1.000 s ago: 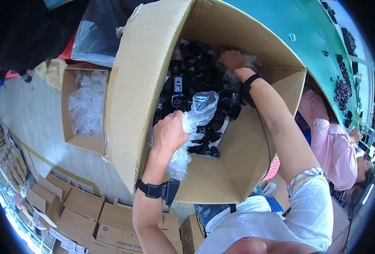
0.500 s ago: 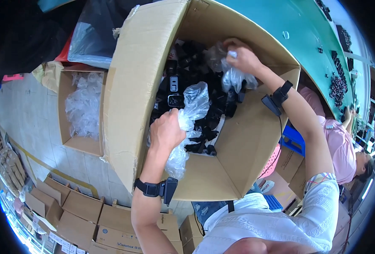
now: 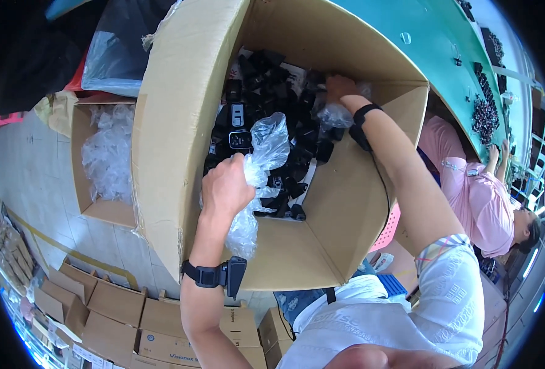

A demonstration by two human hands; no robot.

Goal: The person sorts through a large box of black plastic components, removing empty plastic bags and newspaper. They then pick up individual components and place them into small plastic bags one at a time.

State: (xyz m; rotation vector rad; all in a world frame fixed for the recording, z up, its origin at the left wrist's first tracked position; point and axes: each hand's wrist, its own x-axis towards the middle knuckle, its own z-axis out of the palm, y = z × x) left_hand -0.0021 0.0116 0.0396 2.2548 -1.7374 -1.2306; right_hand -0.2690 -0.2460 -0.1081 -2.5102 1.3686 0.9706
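A big open cardboard box [image 3: 174, 141] holds a heap of small black parts [image 3: 272, 123], some in clear wrappers. My left hand [image 3: 226, 187] is closed around a bunch of crumpled clear plastic bags [image 3: 261, 163] over the box's near side. My right hand [image 3: 340, 89] reaches deep into the far side of the box and grips a clear plastic bag [image 3: 334, 114] lying on the black parts. Both wrists wear black bands.
A smaller cardboard box [image 3: 85, 178] filled with clear plastic bags stands on the floor to the left. Flat stacked cartons [image 3: 118, 313] lie below. A person in a pink shirt [image 3: 478, 197] sits at a green table [image 3: 432, 43] on the right.
My right hand had lifted a clear bag near the box's far edge; now it is lower inside the box among the black parts. The left hand stays put with its bags.
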